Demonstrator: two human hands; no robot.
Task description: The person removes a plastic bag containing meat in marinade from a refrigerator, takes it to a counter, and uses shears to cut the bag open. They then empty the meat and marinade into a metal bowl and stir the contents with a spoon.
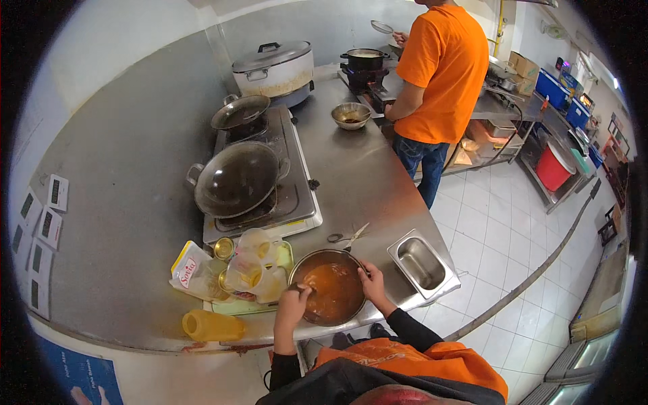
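A round metal pot [329, 304] of reddish-orange sauce stands at the near edge of the steel counter. My left hand [293, 308] is at its left rim, with the fingers closed around something dark that I cannot make out. My right hand [372, 283] grips the pot's right rim, the thumb over the edge. Scissors [358, 235] lie just behind the pot. An empty steel food pan [424, 263] sits to its right. On the left, clear plastic jugs [245, 268] crowd a green tray [235, 307] beside a printed plastic pouch [195, 268].
A gas stove [298, 187] with a large wok [238, 179] and a smaller one [240, 111] stands behind. Farther back are a rice cooker [273, 71], a steel bowl [351, 116] and a black pot [364, 59]. A co-worker [440, 76] holds a strainer. A yellow bottle [212, 325] lies front left.
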